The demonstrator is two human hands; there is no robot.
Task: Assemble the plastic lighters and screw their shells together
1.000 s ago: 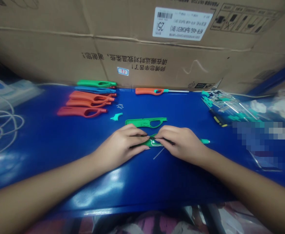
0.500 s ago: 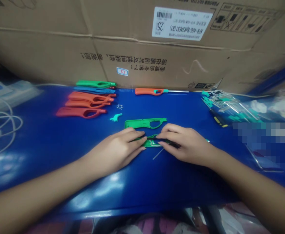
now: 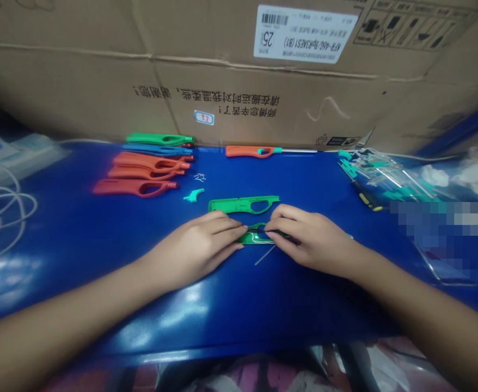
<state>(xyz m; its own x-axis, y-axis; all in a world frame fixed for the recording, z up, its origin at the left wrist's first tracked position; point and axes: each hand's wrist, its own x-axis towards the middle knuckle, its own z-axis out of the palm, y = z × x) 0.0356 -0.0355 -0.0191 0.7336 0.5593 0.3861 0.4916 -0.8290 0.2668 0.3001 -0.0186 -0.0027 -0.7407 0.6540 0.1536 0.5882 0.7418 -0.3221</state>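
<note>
Between my hands lies a green lighter shell half point(image 3: 247, 238), its inside facing up, with a pale wire along it. My left hand point(image 3: 202, 239) is closed on the shell's left end, fingertips pressed together over it. My right hand point(image 3: 304, 234) pinches at the right end, around the finger-hole part; its grasp partly hides what lies there. A thin pale wire point(image 3: 264, 255) sticks out below the right fingertips. Just behind rests the other green shell half point(image 3: 233, 204), open side up. A turquoise trigger point(image 3: 194, 195) lies to its left.
Orange, red, blue and green lighter shells point(image 3: 141, 188) lie stacked at back left, with small screws point(image 3: 200, 177) beside them. An assembled orange lighter point(image 3: 247, 152) sits before the cardboard box point(image 3: 112, 92). At right are a screwdriver point(image 3: 365, 196) and a bag of parts point(image 3: 402, 174); coiled tubing point(image 3: 30, 201) is left.
My fingers have shifted slightly apart, showing a little more of the green shell between them. Both hands keep their hold, and the other things stay in place.
</note>
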